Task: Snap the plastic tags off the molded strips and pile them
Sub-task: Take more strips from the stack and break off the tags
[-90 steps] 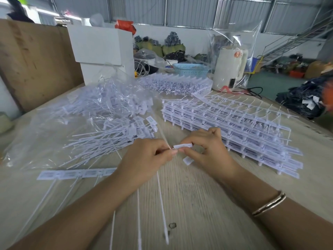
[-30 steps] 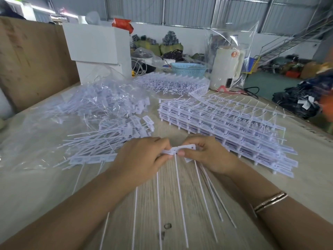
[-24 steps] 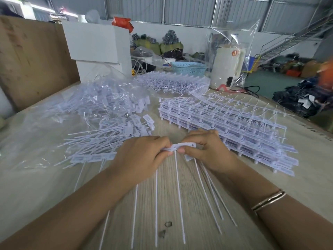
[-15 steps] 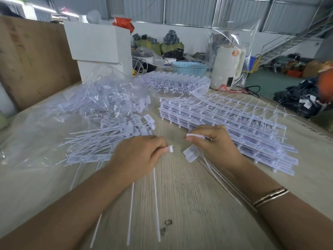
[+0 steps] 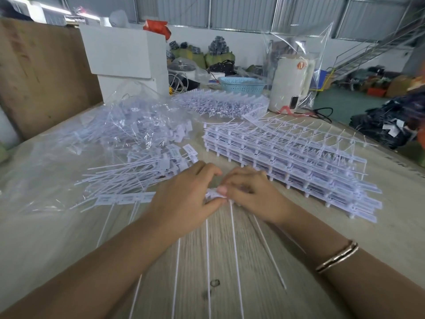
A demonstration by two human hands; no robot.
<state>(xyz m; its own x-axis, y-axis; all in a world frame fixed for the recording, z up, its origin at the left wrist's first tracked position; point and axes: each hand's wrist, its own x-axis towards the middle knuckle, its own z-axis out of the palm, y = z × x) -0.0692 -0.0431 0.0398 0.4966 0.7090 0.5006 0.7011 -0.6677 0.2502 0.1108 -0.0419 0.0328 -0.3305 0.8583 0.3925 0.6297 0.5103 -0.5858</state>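
Both hands are meeting over the table (image 5: 230, 261); left hand (image 5: 184, 199) and right hand (image 5: 250, 194) are pinching one strip (image 5: 212, 195); the pile (image 5: 138, 173) is lying just left.

The strip (image 5: 215, 195) between the two hands is mostly covered: the left hand (image 5: 184, 199) hides its left part and the right hand (image 5: 250, 194) its right part, and the bit that shows is smeared by motion blur, so its shape cannot be read. The tails (image 5: 232, 249) running from it toward the bottom edge are blurred as well, and some are cut off there. Both forearms leave the picture at the bottom. Printing on the loose tags (image 5: 142, 171) is too small to read. The table (image 5: 379, 229) runs off the right edge.
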